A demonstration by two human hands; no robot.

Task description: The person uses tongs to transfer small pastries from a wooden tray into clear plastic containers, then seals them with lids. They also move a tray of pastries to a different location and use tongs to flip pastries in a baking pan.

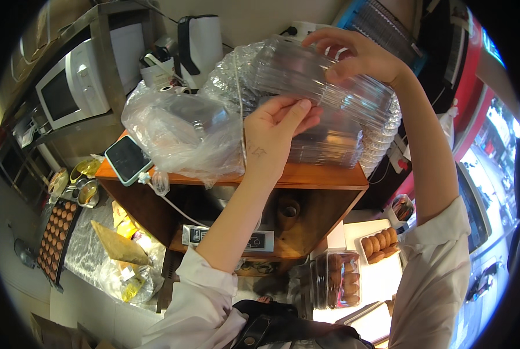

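Note:
A nested stack of clear plastic containers (286,70) lies tilted on the wooden cabinet top (325,174). My left hand (281,122) has its thumb and fingertips pinched at the near edge of this stack. Over its far side my right hand (351,56) curves, thumb and fingers spread around the upper containers; whether it grips them I cannot tell. More clear containers (329,139) sit stacked beneath. Left of my left hand is a crumpled clear plastic bag (185,131) with containers inside. A phone in a pale case (129,160) rests at the cabinet's left corner.
A silver flexible duct (377,144) curves behind the containers. A white microwave (72,87) stands on a shelf at left. Packed baked goods (342,279) and a tray of them (379,246) lie at lower right. A filled baking mould (57,240) is at lower left.

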